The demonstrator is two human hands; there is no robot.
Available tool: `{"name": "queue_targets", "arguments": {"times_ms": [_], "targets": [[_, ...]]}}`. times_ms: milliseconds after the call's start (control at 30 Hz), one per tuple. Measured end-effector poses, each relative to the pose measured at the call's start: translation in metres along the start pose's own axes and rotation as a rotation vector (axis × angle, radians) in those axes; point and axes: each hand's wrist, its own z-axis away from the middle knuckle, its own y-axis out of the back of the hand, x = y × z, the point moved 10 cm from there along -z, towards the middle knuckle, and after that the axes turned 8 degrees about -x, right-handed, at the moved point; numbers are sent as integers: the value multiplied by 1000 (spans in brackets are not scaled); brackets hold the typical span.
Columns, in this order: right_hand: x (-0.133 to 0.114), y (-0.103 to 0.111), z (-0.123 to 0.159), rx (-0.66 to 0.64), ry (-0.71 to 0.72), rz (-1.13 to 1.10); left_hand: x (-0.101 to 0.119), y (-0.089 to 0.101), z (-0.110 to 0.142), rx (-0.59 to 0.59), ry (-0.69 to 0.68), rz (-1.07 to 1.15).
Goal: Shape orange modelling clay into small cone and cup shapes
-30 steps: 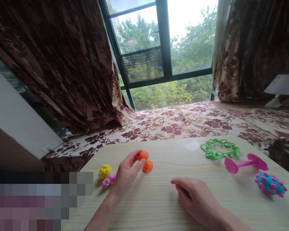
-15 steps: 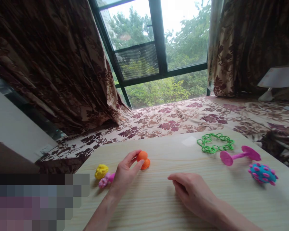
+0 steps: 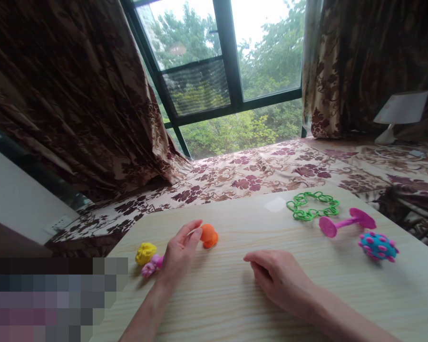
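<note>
A lump of orange modelling clay (image 3: 209, 236), apparently two rounded pieces together, rests on the table. Just left of it is my left hand (image 3: 180, 249), its thumb and index fingertips at the lump's left edge and slightly apart, not wrapped round it. My right hand (image 3: 280, 275) lies on the table to the right, fingers curled in, nothing visible in them. Beyond my left wrist are a yellow clay lump (image 3: 146, 253) and a pink clay piece (image 3: 150, 266), partly hidden by that hand.
On the table's right side lie a green clay ring chain (image 3: 312, 206), a pink clay dumbbell shape (image 3: 345, 223) and a blue clay ball with pink knobs (image 3: 378, 247). Past the table (image 3: 228, 294) are a flowered cloth (image 3: 249, 183), a lamp (image 3: 401, 111), curtains and a window.
My left fingers have come off the upper orange ball and drawn left to its side. The view has shifted slightly; my right hand keeps its pose.
</note>
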Motion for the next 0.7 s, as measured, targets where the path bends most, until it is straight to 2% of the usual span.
{"name": "queue_targets", "arguments": {"times_ms": [167, 333, 467, 700], "targets": [[1, -2, 0, -17, 5, 9, 4, 11, -1, 57, -41, -129], [1, -2, 0, -20, 0, 11, 25, 3, 3, 73, -180, -223], [0, -1, 1, -14, 5, 8, 22, 0, 3, 61, -127, -116], [0, 0, 2, -8, 10, 22, -5, 2, -2, 45, -1, 48]]}}
